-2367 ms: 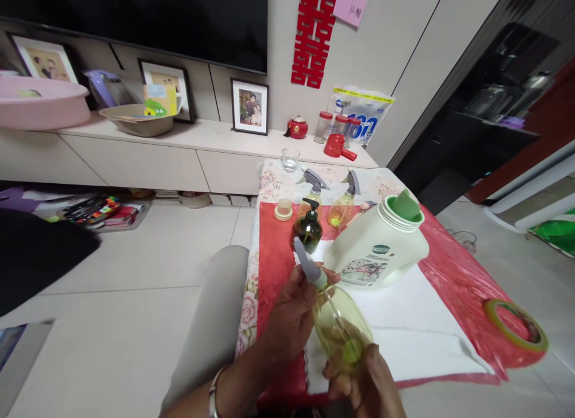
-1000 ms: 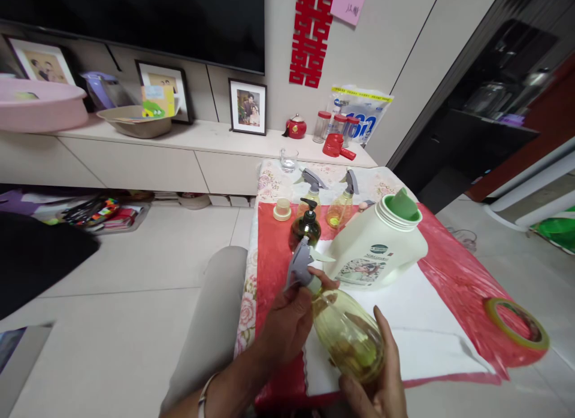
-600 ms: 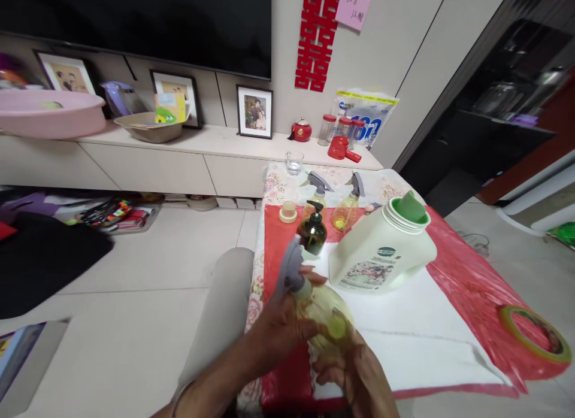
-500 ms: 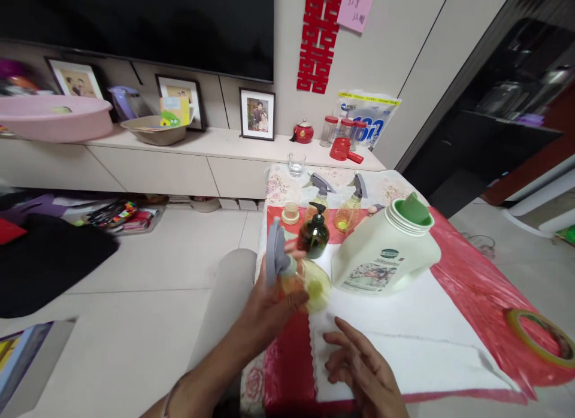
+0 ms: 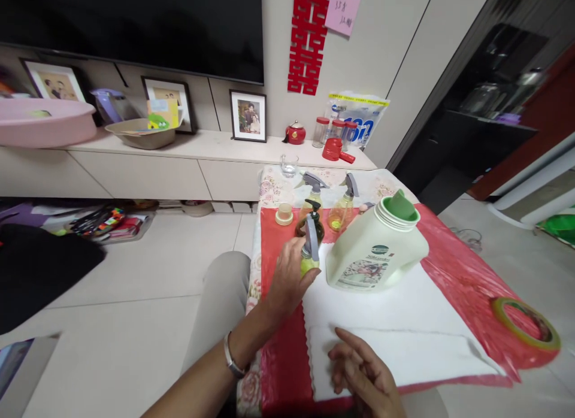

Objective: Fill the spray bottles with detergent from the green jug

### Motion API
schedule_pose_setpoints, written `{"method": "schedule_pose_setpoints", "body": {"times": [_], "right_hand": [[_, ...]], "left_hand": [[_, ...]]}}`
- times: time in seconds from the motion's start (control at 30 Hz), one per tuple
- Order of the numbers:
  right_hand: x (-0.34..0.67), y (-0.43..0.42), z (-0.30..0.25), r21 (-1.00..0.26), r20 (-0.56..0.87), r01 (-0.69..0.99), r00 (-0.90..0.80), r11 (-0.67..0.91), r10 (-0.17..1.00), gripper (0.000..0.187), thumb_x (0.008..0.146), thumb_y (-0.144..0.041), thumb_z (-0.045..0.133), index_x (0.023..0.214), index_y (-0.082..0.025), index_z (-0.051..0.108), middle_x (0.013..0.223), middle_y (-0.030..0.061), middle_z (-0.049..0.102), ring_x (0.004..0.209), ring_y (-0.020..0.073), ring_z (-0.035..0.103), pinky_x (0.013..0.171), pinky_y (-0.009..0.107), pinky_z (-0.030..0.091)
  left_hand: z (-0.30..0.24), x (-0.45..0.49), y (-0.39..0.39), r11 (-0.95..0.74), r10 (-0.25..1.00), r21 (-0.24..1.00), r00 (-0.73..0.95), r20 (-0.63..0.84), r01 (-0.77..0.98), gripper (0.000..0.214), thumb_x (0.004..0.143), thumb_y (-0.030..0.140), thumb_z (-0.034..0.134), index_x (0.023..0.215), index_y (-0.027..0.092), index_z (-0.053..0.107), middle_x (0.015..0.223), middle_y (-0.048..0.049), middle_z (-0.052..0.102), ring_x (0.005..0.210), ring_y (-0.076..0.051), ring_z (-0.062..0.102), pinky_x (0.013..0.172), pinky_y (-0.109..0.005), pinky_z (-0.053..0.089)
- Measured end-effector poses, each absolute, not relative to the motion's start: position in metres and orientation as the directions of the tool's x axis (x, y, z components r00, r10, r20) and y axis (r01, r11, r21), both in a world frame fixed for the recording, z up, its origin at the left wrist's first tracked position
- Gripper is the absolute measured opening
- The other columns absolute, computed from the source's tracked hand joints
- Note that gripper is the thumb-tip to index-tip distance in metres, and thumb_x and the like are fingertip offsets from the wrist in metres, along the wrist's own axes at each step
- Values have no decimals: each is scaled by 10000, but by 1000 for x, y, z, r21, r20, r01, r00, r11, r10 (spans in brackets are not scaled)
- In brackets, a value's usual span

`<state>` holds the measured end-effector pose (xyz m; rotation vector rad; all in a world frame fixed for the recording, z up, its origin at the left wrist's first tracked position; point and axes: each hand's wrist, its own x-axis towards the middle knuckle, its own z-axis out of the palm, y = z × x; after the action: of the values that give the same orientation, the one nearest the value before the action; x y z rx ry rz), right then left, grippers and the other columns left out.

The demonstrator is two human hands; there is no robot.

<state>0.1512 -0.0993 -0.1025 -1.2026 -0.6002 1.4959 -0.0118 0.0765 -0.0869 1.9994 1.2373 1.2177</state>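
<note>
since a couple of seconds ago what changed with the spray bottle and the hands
The left hand carried the translucent yellow-green spray bottle with grey trigger head away from the body, from tilted to upright, beside the white plastic jug with green spout. The right hand let go of its base and now hovers open over the white cloth. The jug and the two spray bottles at the back stayed put.

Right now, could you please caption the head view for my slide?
Left hand grips a yellow spray bottle beside the detergent jug; right hand open.
</note>
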Motion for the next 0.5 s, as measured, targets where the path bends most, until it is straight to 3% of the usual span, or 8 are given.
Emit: {"method": "schedule_pose_setpoints", "body": {"times": [0.1, 0.27, 0.5], "right_hand": [[150, -99, -104, -855, -360, -434, 101, -285, 927, 559, 750, -473, 824, 1229, -205, 714, 966, 107, 682, 685, 151, 596, 653, 317, 524], [147, -97, -104, -861, -345, -437, 124, -261, 930, 540, 737, -464, 838, 1200, -206, 734, 943, 110, 682, 672, 160, 604, 621, 321, 524], [147, -98, -110, -860, -326, -452, 129, -237, 937, 522, 738, -449, 844, 1185, -201, 737, 940, 100, 679, 647, 146, 596, 604, 310, 516]], "left_hand": [[-94, -16, 75, -473, 879, 768, 177, 442, 432, 770, 830, 246, 688, 1489, 201, 293, 1464, -172, 451, 1384, -336, 435, 1155, -558, 362], [-104, -19, 70, -378, 926, 828, 184, 331, 415, 977, 739, 215, 735, 1536, 198, 171, 1537, -194, 352, 1464, -373, 340, 1200, -619, 284], [-105, -19, 69, -286, 954, 883, 195, 227, 372, 809, 746, 190, 702, 1463, 171, 327, 1392, -159, 466, 1366, -343, 455, 1161, -589, 361]]}}
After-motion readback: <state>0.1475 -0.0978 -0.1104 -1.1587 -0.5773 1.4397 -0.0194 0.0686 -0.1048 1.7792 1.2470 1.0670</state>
